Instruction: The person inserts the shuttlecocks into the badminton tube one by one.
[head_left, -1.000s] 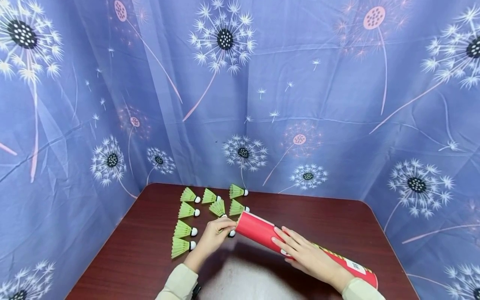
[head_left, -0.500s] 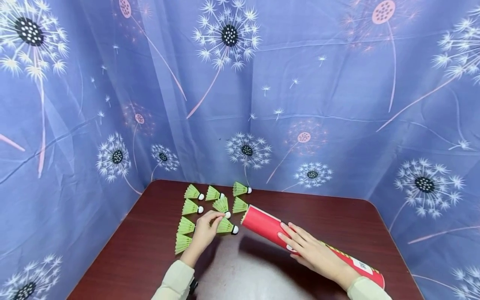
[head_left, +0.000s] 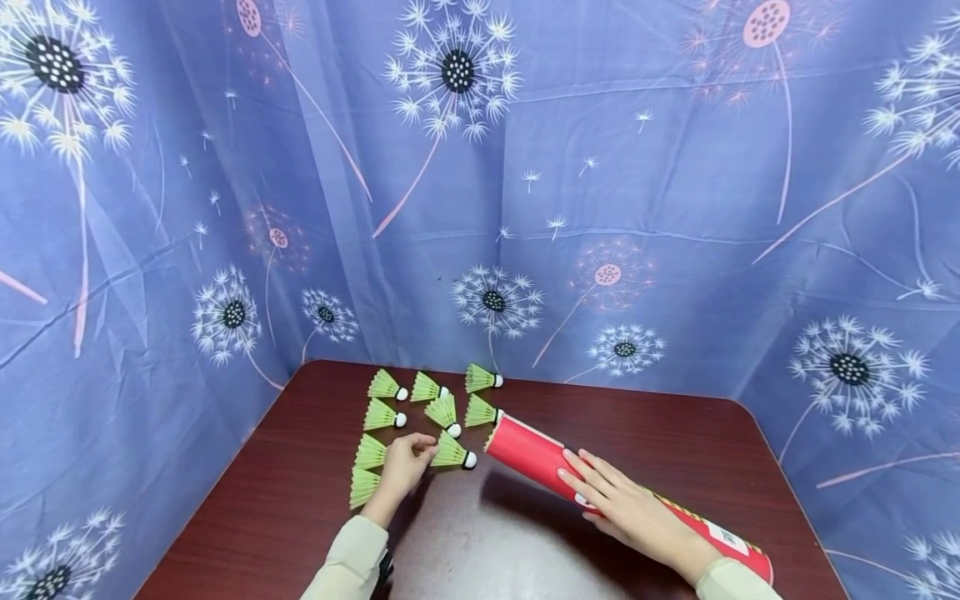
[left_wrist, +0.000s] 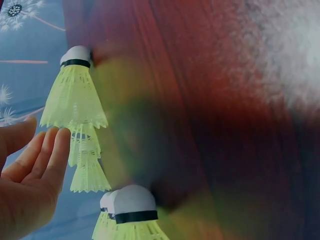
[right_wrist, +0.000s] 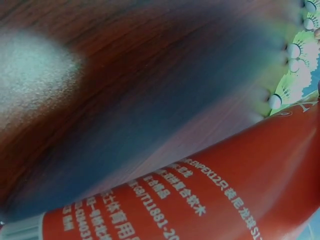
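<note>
My left hand (head_left: 405, 467) is at the feathered skirt of a yellow-green shuttlecock (head_left: 450, 452) with a white base and black band. In the left wrist view, the thumb and fingers (left_wrist: 59, 155) are apart, their tips by the rim of the shuttlecock skirt (left_wrist: 75, 100); whether they touch it I cannot tell. My right hand (head_left: 618, 508) holds a long red shuttlecock tube (head_left: 528, 450) from above, fingers across it and thumb hidden. The tube's left end is raised, its mouth toward the shuttlecocks. White print covers the tube (right_wrist: 200, 185) in the right wrist view.
More shuttlecocks lie in rough columns at the table's back left, including one at the far end (head_left: 480, 377) and one partly behind the left hand (head_left: 365, 486). The dark red-brown table (head_left: 247, 500) is bordered by a blue dandelion-print curtain (head_left: 675, 317).
My left hand has left the tube's mouth and moved left, down to the skirt of the nearest shuttlecock. The right hand and tube have stayed almost in place; the head view shifted slightly.
</note>
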